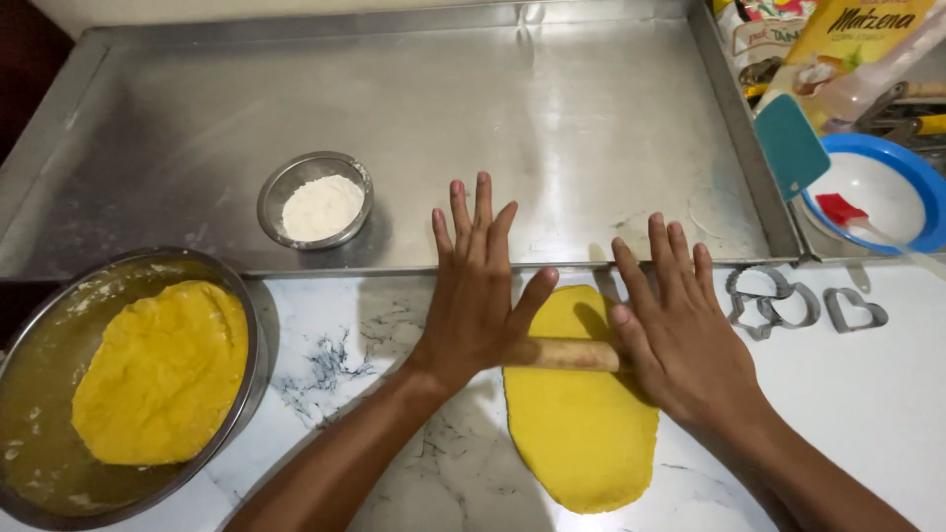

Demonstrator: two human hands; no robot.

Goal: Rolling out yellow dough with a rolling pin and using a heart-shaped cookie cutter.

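Note:
A flat oval sheet of yellow dough (581,424) lies on the white marble counter. Across its upper part rests a wooden rolling pin (562,355). My left hand (478,291) presses flat on the pin's left end, fingers spread and pointing away from me. My right hand (680,330) lies flat on the pin's right end, fingers stretched out over the counter. Both palms cover the ends of the pin, so only its middle shows.
A metal bowl (246,325) holding a lump of yellow dough (163,374) stands at the left. A large steel tray (552,118) behind holds a small bowl of flour (317,202). Metal cookie cutters (778,300) lie to the right, near a blue bowl (912,177) and teal scraper (788,143).

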